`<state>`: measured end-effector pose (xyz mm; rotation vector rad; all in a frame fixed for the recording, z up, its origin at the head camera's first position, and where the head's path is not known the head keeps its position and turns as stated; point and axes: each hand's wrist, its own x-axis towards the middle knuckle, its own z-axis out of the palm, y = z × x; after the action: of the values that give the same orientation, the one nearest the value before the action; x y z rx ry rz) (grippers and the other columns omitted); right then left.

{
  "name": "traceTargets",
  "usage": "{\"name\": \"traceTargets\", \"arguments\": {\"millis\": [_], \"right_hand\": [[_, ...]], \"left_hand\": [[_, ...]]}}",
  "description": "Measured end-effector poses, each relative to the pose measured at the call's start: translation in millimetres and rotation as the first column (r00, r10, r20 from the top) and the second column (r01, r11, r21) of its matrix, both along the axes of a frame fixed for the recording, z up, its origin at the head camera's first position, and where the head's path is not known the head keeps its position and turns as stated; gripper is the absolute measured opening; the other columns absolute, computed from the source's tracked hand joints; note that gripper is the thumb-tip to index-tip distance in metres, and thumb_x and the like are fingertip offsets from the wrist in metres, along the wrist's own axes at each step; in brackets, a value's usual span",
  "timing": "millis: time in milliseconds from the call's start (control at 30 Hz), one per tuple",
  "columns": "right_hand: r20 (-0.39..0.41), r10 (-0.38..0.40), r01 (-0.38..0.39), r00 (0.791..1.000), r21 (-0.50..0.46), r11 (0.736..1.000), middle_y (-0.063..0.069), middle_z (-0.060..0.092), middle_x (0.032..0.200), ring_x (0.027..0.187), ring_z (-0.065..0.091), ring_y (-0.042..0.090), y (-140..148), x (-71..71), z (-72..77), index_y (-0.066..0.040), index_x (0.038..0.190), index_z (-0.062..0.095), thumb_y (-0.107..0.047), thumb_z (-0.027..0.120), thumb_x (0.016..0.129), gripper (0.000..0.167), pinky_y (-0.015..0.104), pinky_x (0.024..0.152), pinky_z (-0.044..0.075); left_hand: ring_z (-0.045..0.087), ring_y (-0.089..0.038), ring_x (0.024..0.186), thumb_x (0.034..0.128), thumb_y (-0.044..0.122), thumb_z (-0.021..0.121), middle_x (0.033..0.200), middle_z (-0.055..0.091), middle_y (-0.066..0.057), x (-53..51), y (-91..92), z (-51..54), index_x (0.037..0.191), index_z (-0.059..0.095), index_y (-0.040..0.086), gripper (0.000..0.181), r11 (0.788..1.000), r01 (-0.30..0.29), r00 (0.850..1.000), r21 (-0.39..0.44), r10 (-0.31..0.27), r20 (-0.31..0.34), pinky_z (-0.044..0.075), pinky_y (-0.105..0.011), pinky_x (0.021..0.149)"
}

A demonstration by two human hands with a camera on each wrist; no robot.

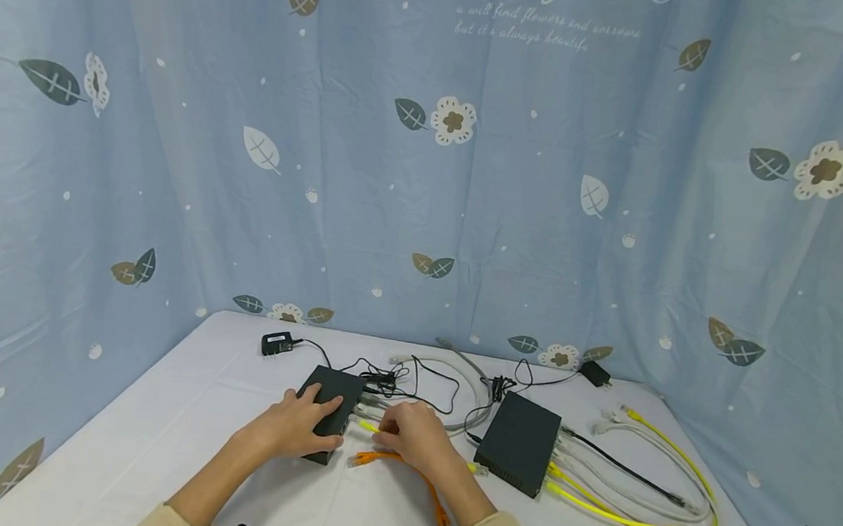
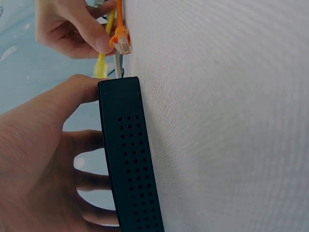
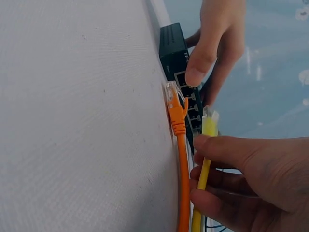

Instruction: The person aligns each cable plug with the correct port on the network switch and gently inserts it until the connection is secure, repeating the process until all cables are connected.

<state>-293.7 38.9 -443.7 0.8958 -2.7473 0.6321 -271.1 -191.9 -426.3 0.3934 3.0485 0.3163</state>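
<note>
My left hand (image 1: 296, 423) rests with spread fingers on top of a black network switch (image 1: 339, 383), thumb at its port-side edge. The switch's perforated side (image 2: 133, 159) shows in the left wrist view. My right hand (image 1: 414, 436) pinches a yellow Ethernet cable (image 3: 203, 176) just behind its plug (image 3: 209, 121). That clear-tipped plug is apart from the ports (image 3: 192, 104) and faces toward the switch. Beside it on the table lies the orange Ethernet cable (image 3: 178, 126), its plug near the switch. Grey cables (image 1: 373, 403) lie at the switch's far port end; whether they are seated is unclear.
A second black box (image 1: 519, 439) stands to the right, with yellow cables (image 1: 618, 514), grey-white cables (image 1: 628, 486) and a black cable (image 1: 622, 463) beside it. Two power adapters (image 1: 277, 343) (image 1: 596, 373) and bundled black cords (image 1: 381, 379) lie toward the back of the white table (image 1: 175, 409).
</note>
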Motion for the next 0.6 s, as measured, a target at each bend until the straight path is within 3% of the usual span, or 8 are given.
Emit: {"name": "traceTargets", "arguments": {"millis": [400,600], "right_hand": [[-0.042,-0.028,0.029,0.999,0.021,0.999,-0.011,0.068,0.075,0.065,0.054,-0.003,-6.0,-4.3,-0.5,-0.019,0.088,0.077,-0.019,0.077,0.085,0.004,0.017,0.061,0.046],[-0.017,-0.042,0.042,0.999,0.008,0.999,-0.008,0.069,0.077,0.065,0.055,-0.002,-9.9,-4.9,1.8,-0.015,0.098,0.075,-0.013,0.073,0.086,0.012,0.017,0.061,0.047]], "left_hand": [[0.040,-0.062,0.125,0.0861,0.056,0.066,0.150,0.037,-0.029,0.7,0.0,0.8,0.145,0.050,0.019,0.071,1.000,0.008,1.000,0.000,-0.008,-0.004,0.045,-0.070,0.087],[0.040,-0.062,0.125,0.0865,0.055,0.066,0.150,0.037,-0.029,2.1,0.8,2.3,0.145,0.051,0.018,0.071,1.000,0.011,1.000,0.005,-0.011,-0.006,0.045,-0.069,0.088]]}}
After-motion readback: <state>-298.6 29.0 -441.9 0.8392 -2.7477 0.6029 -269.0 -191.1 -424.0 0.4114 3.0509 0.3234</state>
